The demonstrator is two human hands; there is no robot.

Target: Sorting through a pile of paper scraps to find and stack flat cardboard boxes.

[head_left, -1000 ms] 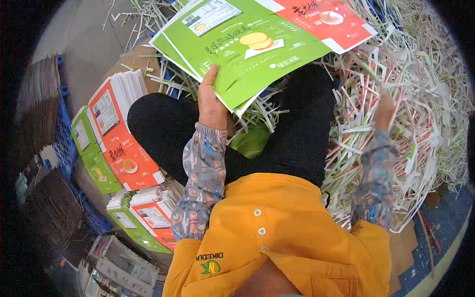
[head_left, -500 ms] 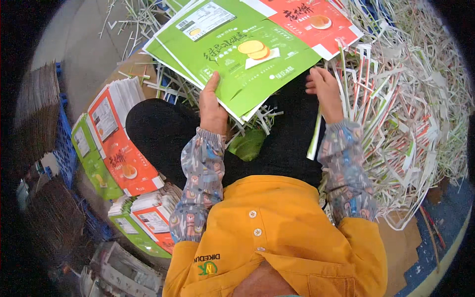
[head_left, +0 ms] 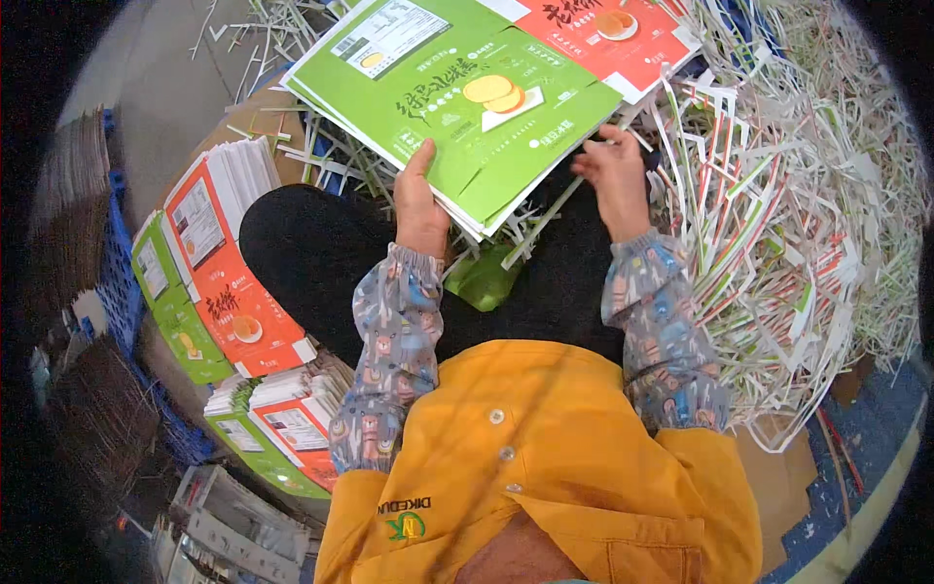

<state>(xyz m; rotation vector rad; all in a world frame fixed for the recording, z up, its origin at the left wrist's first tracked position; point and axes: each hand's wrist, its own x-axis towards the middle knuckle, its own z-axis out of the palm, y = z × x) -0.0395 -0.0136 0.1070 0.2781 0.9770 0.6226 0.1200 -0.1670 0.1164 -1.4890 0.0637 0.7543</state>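
My left hand (head_left: 420, 202) is closed on the near left corner of a stack of printed cardboard sheets (head_left: 545, 127), its thumb on top. The top sheet shows a green panel with pictured round cakes and a red panel at the far right. Beneath it, the edges of other sheets show, slightly fanned. At the near right edge of the stack is my right hand (head_left: 618, 185), fingers bent and apart, partly blurred. A thin pale paper strip (head_left: 547, 219) slants down and left from below its fingers; whether they touch it I cannot tell.
A big heap of shredded paper strips (head_left: 778, 243) fills the right side. Stacks of red and green printed sheets (head_left: 238, 302) stand at the left, with more (head_left: 292, 419) nearer. Beyond them are a blue plastic pallet (head_left: 125, 282) and piles of brown cardboard (head_left: 83, 214).
My right hand has moved left and slightly nearer, along the stack's near edge. The strip that hung below it on the right is gone from there. The stack has shifted slightly left.
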